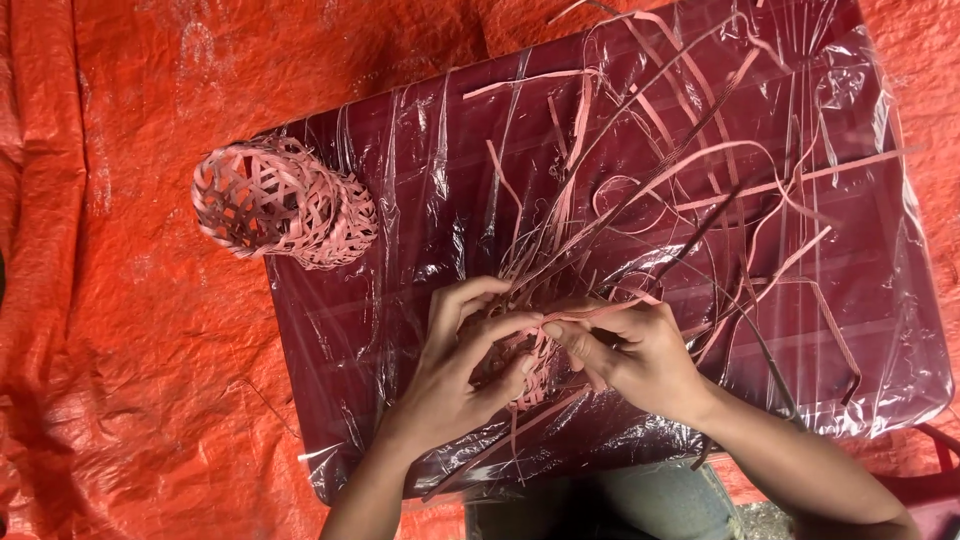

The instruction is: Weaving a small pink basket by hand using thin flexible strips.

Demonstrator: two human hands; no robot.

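Note:
My left hand (462, 352) and my right hand (635, 352) meet over a small woven piece of thin strips (538, 372) near the front of a dark red table wrapped in clear plastic (400, 210). Both hands grip the woven piece, and my right fingers pinch one strip at its top. Long loose strips (660, 170) fan out from the piece toward the far right of the table. A finished open-weave basket (280, 203) lies on its side at the table's far left corner.
An orange tarpaulin (130, 330) covers the ground around the table. The table's plastic wrap is wrinkled and shiny. My lap in blue denim (640, 505) shows below the table's front edge.

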